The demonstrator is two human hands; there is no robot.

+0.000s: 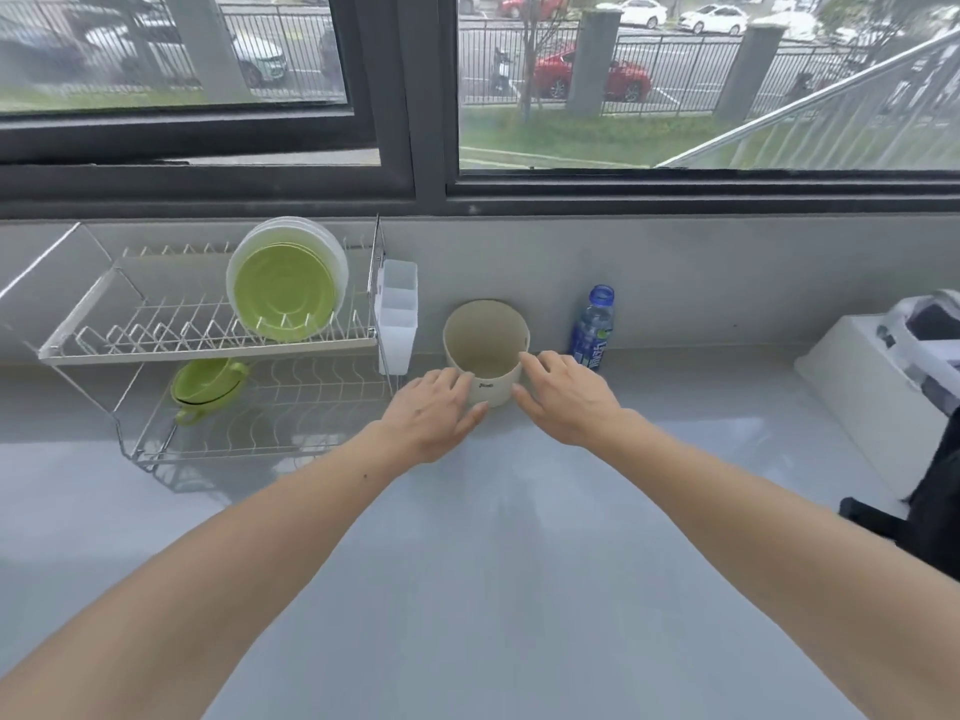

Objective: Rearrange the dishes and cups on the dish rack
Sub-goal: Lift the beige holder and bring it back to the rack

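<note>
The grey tabletop (467, 563) runs under both outstretched arms, bare between them. To the left of the hands stands the two-tier wire dish rack (208, 345): its upper tier carries a green plate (283, 298) leaning upright in front of a stack of white plates (332, 241), and its lower tier carries a green cup (208, 384) lying tipped on its side. A white cutlery holder (397, 314) hangs on the rack's near end, just left of the left hand.

Directly ahead, between the hands, sits a beige round container (485, 350), upright and open at the top, on the tabletop and outside the rack. The left hand (434, 413) is spread wide with its fingers against the container's left side; the right hand (563, 394) is likewise open, fingertips at the rim and right side. Neither has closed round it, so the step looks like the start of a two-handed pickup.

The next move seems to call for pressing in from both sides, lifting, and carrying leftward to a free spot on the rack. The cutlery holder stands in that path, so the lift would have to clear it. A blue water bottle (593, 327) stands just beyond the right hand, close enough to be knocked. A white box (872, 387) lies well to the right.
</note>
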